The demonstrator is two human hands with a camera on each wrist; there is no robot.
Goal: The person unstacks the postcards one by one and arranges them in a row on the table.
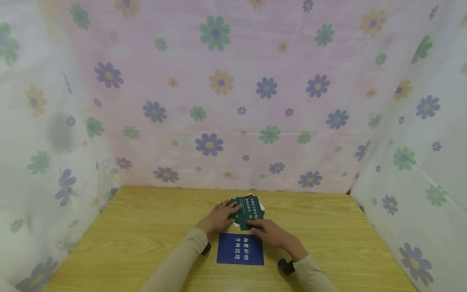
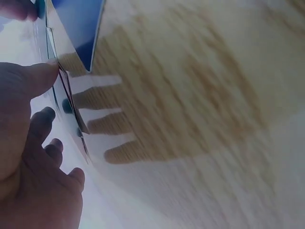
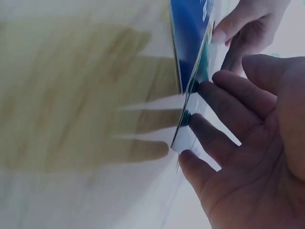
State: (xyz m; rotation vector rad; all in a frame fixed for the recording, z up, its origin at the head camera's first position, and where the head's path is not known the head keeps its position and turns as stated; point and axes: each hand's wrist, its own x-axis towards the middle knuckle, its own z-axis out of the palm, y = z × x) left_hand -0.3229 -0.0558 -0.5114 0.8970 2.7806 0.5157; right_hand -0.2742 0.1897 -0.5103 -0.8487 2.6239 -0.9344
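Dark green cards [image 1: 251,202] with white writing lie in a loose, fanned pile on the table, with white and red card corners showing behind. My left hand [image 1: 217,218] rests on the pile's left side, fingers spread. My right hand [image 1: 273,234] touches the pile's lower right edge with outstretched fingertips. Nearer to me, a blue card [image 1: 240,254] with white writing lies flat between my forearms. In the left wrist view, my left hand [image 2: 35,143] has its thumb at the thin card edges. The right wrist view shows my right hand [image 3: 252,138] with extended fingers beside the cards.
The wood-grain table [image 1: 153,227] reaches back to a flower-patterned cloth [image 1: 233,121], which also hangs at both sides. Black devices sit on my left wrist [image 1: 206,248] and my right wrist [image 1: 286,266].
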